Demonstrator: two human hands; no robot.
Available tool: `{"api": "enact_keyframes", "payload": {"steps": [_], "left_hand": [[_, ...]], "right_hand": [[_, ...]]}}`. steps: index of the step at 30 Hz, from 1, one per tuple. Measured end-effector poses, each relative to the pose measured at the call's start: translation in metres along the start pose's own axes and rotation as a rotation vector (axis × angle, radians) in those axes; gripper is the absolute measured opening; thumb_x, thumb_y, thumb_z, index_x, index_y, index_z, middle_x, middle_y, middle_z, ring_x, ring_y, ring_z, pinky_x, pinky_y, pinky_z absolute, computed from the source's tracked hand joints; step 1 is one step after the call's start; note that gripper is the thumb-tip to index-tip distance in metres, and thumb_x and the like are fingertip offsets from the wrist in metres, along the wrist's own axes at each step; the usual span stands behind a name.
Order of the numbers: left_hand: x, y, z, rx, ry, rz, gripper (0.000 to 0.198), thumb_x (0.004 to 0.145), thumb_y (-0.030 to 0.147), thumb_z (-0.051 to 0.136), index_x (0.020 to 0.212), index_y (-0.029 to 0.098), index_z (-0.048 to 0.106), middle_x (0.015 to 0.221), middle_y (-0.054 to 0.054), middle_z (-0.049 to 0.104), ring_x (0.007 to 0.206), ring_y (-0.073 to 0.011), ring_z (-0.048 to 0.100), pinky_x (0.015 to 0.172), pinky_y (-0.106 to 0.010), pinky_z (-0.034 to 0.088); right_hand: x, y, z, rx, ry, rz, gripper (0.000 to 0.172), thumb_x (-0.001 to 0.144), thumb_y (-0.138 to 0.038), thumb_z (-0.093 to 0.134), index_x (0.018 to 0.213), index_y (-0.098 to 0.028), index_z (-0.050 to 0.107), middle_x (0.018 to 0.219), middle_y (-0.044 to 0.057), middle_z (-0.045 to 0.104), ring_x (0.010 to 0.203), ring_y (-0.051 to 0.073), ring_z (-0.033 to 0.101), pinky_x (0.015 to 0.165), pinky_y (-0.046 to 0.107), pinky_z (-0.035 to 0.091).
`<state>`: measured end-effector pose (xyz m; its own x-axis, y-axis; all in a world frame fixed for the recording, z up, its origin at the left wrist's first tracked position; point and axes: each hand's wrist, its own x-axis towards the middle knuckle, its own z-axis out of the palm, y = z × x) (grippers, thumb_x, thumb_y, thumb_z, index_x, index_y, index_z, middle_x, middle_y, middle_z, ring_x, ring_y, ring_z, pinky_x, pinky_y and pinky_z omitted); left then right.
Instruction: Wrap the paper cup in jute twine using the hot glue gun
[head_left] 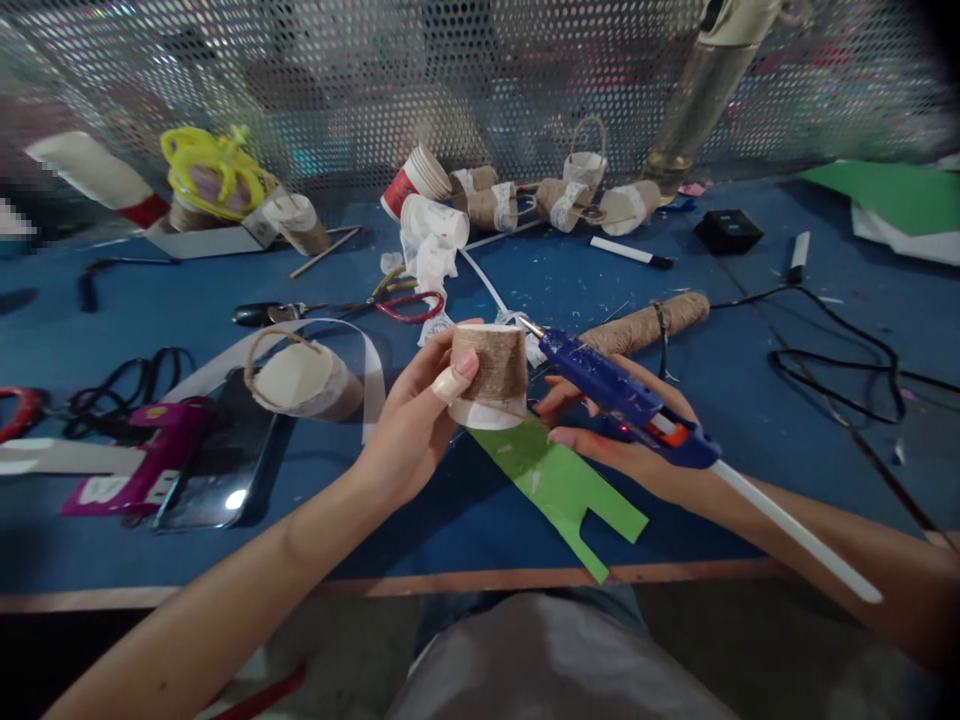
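The left hand (416,415) holds a twine-wrapped cup (499,365) above the table (465,540), its grip curled around the side; the right hand (641,468) has its grip on a blue glue gun (600,378), the tip just beside the cup's top edge; green paper (540,468) lies below; a phone (225,455) lies farther left.

Craft workshop, blue worktable (735,375), glue gun (622,388), scissors (373,300)

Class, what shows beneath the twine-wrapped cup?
Under the cup, part of a green cutout shows on the blue table. Its far end cannot be seen: the cup covers it.
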<state>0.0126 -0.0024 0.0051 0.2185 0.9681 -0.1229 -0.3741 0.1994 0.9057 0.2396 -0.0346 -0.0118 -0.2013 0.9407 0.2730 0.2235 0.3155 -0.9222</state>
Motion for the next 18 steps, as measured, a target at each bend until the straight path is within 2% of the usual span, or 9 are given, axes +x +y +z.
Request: {"api": "enact_keyframes", "payload": {"steps": [3, 6, 11, 18], "left_hand": [[0.001, -0.001, 0.0, 0.023, 0.013, 0.005, 0.037, 0.088, 0.038, 0.078, 0.121, 0.024, 0.07, 0.125, -0.006, 0.072, 0.115, -0.0238, 0.067, 0.095, -0.033, 0.053], [0.002, -0.002, 0.0, 0.084, 0.037, 0.047, 0.038, 0.086, 0.037, 0.08, 0.12, 0.024, 0.069, 0.125, -0.005, 0.071, 0.12, -0.0249, 0.064, 0.099, -0.033, 0.051], [0.003, -0.004, -0.002, 0.167, 0.049, 0.092, 0.043, 0.084, 0.037, 0.082, 0.123, 0.026, 0.068, 0.126, -0.005, 0.07, 0.122, -0.0242, 0.061, 0.098, -0.032, 0.05], [0.0, -0.002, 0.0, 0.116, 0.042, 0.028, 0.041, 0.086, 0.038, 0.08, 0.122, 0.025, 0.069, 0.124, -0.005, 0.071, 0.119, -0.0239, 0.063, 0.096, -0.031, 0.049]], "right_hand": [[0.0, -0.004, 0.001, 0.055, 0.023, 0.009, 0.017, 0.084, -0.027, 0.084, 0.091, -0.028, 0.069, 0.092, 0.0, 0.079, 0.09, 0.022, 0.076, 0.077, 0.037, 0.062], [-0.002, -0.01, 0.0, 0.076, 0.059, 0.004, 0.018, 0.083, -0.023, 0.084, 0.089, -0.028, 0.068, 0.09, -0.001, 0.077, 0.086, 0.02, 0.075, 0.074, 0.036, 0.061], [-0.004, -0.017, -0.003, -0.004, 0.102, -0.035, 0.021, 0.081, -0.021, 0.085, 0.086, -0.029, 0.067, 0.09, -0.001, 0.077, 0.091, 0.021, 0.075, 0.074, 0.034, 0.061], [0.005, -0.02, -0.002, 0.037, 0.132, 0.141, 0.02, 0.082, -0.03, 0.083, 0.08, -0.027, 0.064, 0.081, -0.002, 0.074, 0.074, 0.017, 0.07, 0.068, 0.033, 0.061]]}}
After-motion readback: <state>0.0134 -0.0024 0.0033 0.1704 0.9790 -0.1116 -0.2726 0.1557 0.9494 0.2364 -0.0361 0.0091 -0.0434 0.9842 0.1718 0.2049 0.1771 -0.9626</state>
